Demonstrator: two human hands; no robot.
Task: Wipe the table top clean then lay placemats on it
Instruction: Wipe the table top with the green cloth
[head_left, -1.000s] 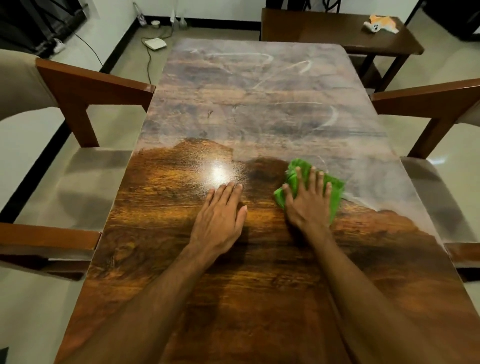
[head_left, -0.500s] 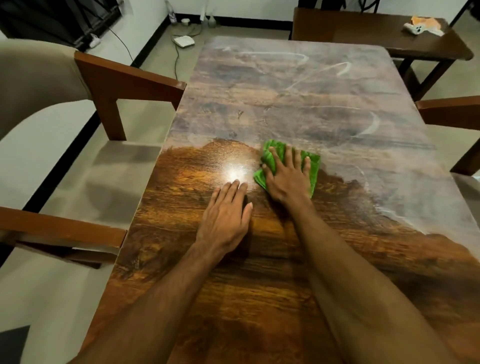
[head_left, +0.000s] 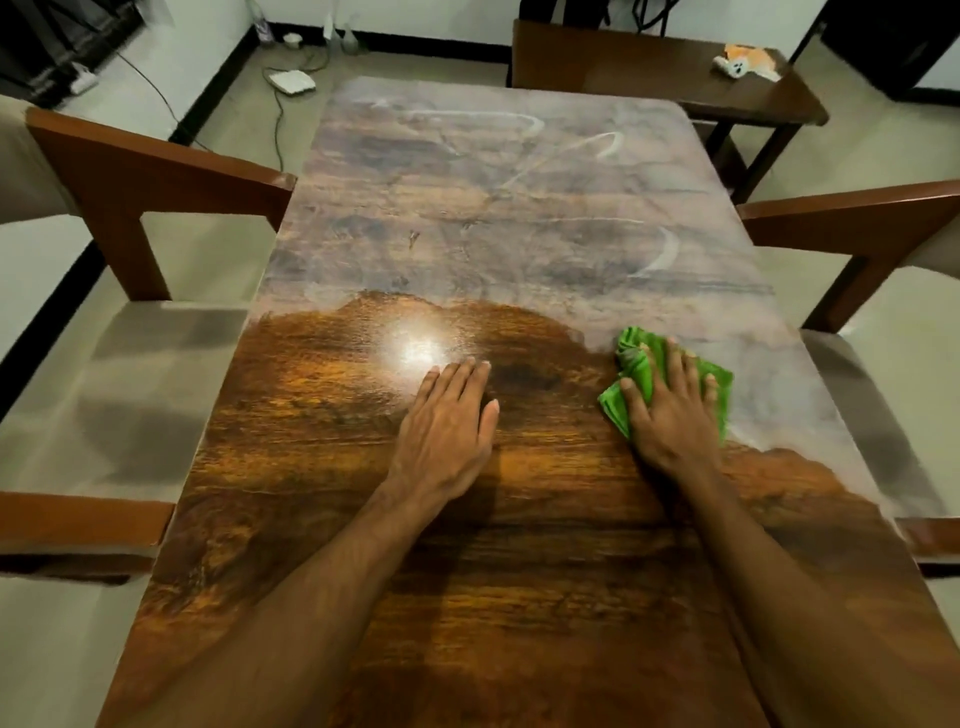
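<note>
Left hand (head_left: 447, 426) lay flat on the wiped, glossy near part of the tabletop (head_left: 467, 597), fingers straight and together, holding nothing. Right hand (head_left: 675, 415), just to its right, pressed the green cloth (head_left: 639, 358) down with spread fingers at the edge of the dusty film (head_left: 519, 234). Film ran far and right from the cloth, along the tabletop's long axis; right hand nearer. No placemats in view, no readable writing
</note>
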